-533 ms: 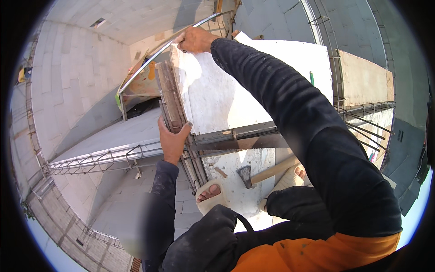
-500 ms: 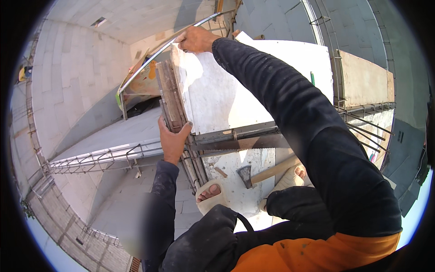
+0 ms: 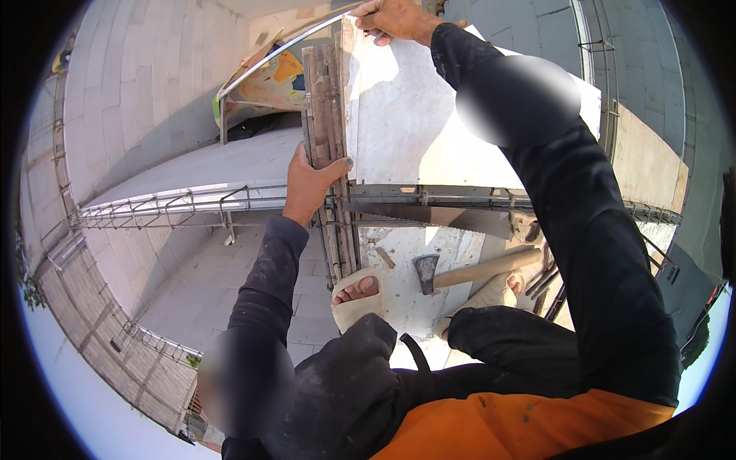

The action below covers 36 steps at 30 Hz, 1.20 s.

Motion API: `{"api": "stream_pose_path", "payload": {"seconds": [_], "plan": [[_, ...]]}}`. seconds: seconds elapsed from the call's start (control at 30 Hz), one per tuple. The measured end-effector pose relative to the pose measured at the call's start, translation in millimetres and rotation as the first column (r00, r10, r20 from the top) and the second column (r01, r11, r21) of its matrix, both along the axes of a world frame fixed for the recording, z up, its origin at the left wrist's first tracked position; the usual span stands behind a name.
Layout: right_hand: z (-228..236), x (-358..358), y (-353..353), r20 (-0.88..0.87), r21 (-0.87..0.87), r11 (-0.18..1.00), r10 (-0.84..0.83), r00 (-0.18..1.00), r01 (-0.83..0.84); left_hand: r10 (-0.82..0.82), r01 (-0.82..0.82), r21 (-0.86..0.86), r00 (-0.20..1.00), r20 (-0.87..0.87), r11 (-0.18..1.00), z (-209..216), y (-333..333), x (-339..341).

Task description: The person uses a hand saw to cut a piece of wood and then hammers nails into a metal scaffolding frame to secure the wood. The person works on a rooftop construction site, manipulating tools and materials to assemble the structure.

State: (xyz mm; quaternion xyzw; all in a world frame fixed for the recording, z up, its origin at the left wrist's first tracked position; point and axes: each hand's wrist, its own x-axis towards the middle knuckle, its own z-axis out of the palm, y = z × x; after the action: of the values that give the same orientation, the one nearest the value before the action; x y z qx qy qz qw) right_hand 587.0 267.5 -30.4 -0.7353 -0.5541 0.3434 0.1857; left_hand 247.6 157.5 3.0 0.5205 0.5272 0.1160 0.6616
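Note:
My left hand (image 3: 308,184) is wrapped around a bundle of long, thin wooden strips (image 3: 325,103), with its thumb over the near side. These strips run along the left edge of a white board (image 3: 429,130). At the board's far left corner my right hand (image 3: 395,19) grips the edge, its fingers curled and partly hidden. A handsaw (image 3: 437,216) lies across the near side of the board, teeth toward me. Closer to my feet, a hatchet (image 3: 483,271) with a wooden handle rests on a lower, stained white panel (image 3: 383,295).
Steel rebar cages (image 3: 176,201) run along the near edge and at the right. Sandals are on my feet, the left one (image 3: 359,295) beside the strips. Left of the strips, the ground (image 3: 253,268) lies far below. A pale panel (image 3: 648,157) stands at the right.
The view has shifted, so the board and both hands appear higher and further right. The saw's handle now shows from behind my right arm. Both hands keep their holds.

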Motion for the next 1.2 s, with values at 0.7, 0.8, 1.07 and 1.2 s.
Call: {"api": "stream_pose_path", "payload": {"seconds": [0.7,0.8,1.07,1.2], "plan": [[19.6,-18.6,-17.7,-0.116,0.004,1.0,0.024,0.993,-0.024,-0.047,0.124,0.223,0.945,-0.323,0.967,-0.4,-3.6,5.7],[18.2,-12.3,-11.6,-0.065,-0.004,0.996,0.085,0.994,-0.086,-0.06,0.141,0.208,0.933,-0.354,0.968,1.1,-0.9,9.3],[23.3,-17.2,-9.2,0.08,-0.044,0.99,0.139,0.987,-0.135,-0.059,0.161,0.211,0.907,-0.418,0.964,0.9,-3.3,8.9],[30.9,-15.0,-6.0,0.095,-0.117,0.986,0.129,0.987,-0.117,-0.06,0.187,0.207,0.862,-0.503,0.96,5.2,-4.9,14.7]]}}
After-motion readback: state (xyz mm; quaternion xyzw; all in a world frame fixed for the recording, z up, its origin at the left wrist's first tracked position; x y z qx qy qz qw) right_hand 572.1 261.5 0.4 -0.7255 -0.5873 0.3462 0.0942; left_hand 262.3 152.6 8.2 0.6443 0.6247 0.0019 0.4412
